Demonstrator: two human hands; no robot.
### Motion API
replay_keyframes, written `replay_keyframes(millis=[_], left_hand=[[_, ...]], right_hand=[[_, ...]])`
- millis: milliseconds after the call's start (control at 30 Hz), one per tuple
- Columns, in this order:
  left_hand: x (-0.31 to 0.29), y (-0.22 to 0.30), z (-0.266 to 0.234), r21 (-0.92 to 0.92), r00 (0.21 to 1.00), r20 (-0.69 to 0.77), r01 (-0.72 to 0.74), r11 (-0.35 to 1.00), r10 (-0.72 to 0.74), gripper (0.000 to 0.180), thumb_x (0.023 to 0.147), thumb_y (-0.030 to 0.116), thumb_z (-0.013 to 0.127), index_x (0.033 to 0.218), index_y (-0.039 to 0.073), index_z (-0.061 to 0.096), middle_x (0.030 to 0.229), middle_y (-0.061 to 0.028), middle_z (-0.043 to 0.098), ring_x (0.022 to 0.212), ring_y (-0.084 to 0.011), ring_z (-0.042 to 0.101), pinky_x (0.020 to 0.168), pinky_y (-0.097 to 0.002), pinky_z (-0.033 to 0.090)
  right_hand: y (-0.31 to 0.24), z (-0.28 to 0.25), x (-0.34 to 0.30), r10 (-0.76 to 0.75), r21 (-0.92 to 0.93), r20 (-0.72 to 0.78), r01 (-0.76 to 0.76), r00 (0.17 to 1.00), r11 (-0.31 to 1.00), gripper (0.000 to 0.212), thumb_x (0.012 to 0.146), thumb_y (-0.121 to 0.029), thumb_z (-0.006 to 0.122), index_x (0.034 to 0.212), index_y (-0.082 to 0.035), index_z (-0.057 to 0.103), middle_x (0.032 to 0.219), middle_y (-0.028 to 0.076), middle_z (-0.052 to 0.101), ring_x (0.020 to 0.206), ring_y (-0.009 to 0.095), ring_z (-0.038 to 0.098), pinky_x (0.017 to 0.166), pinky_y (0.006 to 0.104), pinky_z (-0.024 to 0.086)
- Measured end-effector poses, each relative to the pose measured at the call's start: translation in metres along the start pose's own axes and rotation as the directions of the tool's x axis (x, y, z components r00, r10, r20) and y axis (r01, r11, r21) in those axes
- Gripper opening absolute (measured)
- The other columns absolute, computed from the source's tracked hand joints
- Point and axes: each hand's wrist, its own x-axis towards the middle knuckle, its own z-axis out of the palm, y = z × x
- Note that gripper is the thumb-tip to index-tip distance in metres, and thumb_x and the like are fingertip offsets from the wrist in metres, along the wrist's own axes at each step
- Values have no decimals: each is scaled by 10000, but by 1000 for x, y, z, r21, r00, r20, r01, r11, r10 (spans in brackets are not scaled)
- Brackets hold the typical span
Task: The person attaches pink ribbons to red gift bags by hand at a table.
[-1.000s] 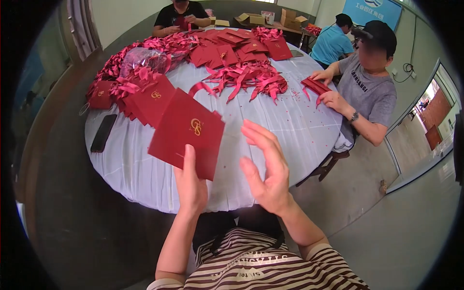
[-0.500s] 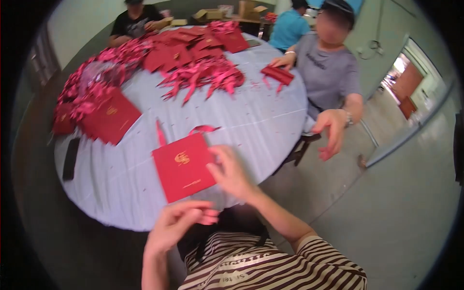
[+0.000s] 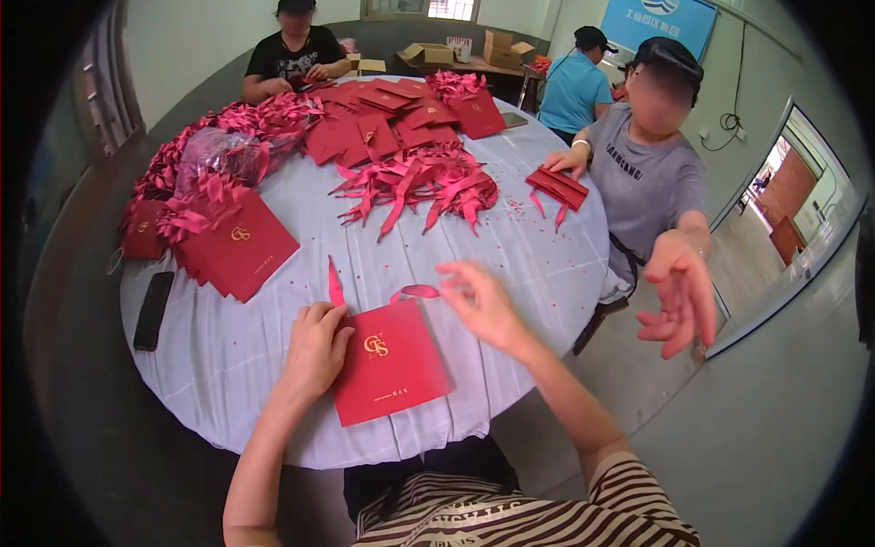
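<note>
A flat red paper bag (image 3: 392, 365) with a gold emblem lies on the table in front of me. Two pink ribbons stick out from its far edge: the left ribbon (image 3: 335, 281) points away from me, the right ribbon (image 3: 417, 292) bends to the right. My left hand (image 3: 314, 354) grips the bag's upper left edge, its fingertips beside the left ribbon's base. Just past the end of the right ribbon, my right hand (image 3: 483, 308) hovers with fingers apart and nothing visible in them.
Stacked red bags (image 3: 239, 244) with ribbons lie at left, near a black phone (image 3: 153, 312). A ribbon heap (image 3: 424, 182) and more bags (image 3: 387, 114) cover the table's far side. At right, a co-worker's hand (image 3: 679, 292) reaches out; their other hand rests on folded red bags (image 3: 558, 189).
My left hand has moved from the bag's near edge to its upper left edge. My right hand has left the bag's right side and risen toward the right ribbon. The view has shifted.
</note>
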Motion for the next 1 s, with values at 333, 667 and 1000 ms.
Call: replay_keyframes(millis=[333,667,1000], left_hand=[[15,-6,-6,-142,996,57,71,987,-64,197,754,46,689,942,-2,656,935,-135,570,920,-289,562,836,-346,458],[36,35,-49,-327,982,105,186,926,-160,207,632,-79,704,793,-37,581,864,-112,495,792,-254,524,688,-319,459],[26,80,-80,-98,986,-165,0,995,-16,218,643,-111,656,799,-10,544,826,-104,461,804,-263,472,707,-346,418]], right_hand=[[73,-2,131,-321,-398,44,311,946,863,317,756,13,553,1063,-16,629,1066,166,589,974,320,592,854,376,487],[85,66,169,-475,-554,225,513,851,656,179,753,-82,633,925,-101,681,938,54,603,954,267,517,832,388,435],[54,39,162,-648,-370,-161,563,744,739,56,831,-38,588,872,-20,621,882,94,644,848,257,610,768,375,484]])
